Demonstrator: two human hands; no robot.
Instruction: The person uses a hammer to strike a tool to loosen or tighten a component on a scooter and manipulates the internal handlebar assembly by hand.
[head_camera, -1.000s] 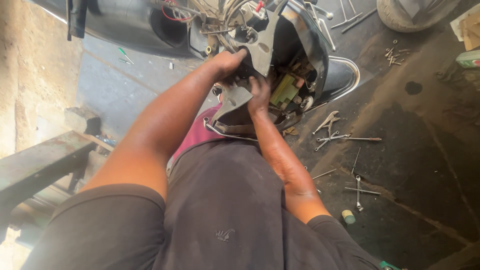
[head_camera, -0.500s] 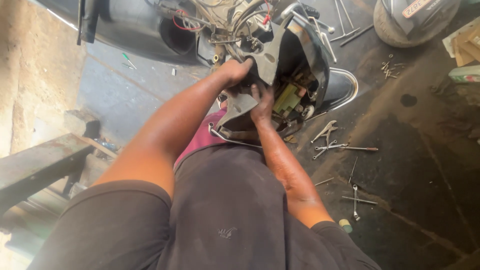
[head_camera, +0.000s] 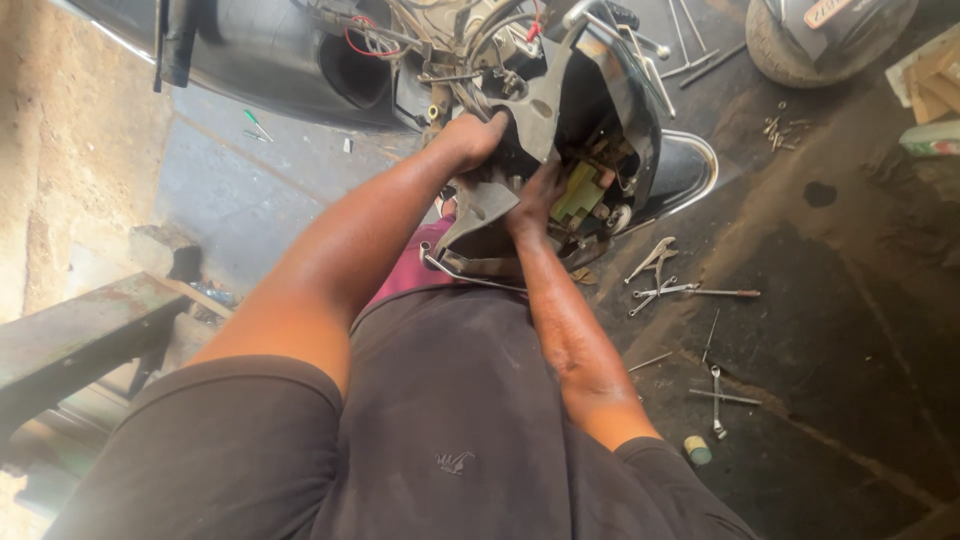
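**Both hands deep in the scooter's open front**

Head view, looking straight down over a dark shirt — the left hand (head_camera: 472, 135) is reaching up along an outstretched arm and is clamping its fingers over the edge of the black panel (head_camera: 545, 110), grasping it at the top. The right hand (head_camera: 535, 195) is pressing in lower down, fingers curled against the grey bracket (head_camera: 480, 205) just beside a yellow-green part (head_camera: 580, 192); whether it is actually clenching anything cannot be told, since the fingertips are disappearing into the housing.

The panel is sitting at the front of the scooter (head_camera: 280, 60), right between the two hands, tilted toward the person, with a tangle of wires (head_camera: 440, 30) — one of them red — lying bare just above it.

To the right, on the dark oily floor (head_camera: 860, 300), pliers (head_camera: 652, 258) are lying near the scooter's edge, a screwdriver (head_camera: 700, 293) is lying just below them, and a wrench (head_camera: 717, 400) is resting further down, well apart from the hands. A small green-topped cap (head_camera: 697, 450) is sitting near the right elbow. A tyre (head_camera: 800, 40) is showing at the top right, with loose bolts (head_camera: 780, 125) scattered below it. On the left, a worn bench (head_camera: 80, 335) is standing against a rough wall (head_camera: 70, 160).
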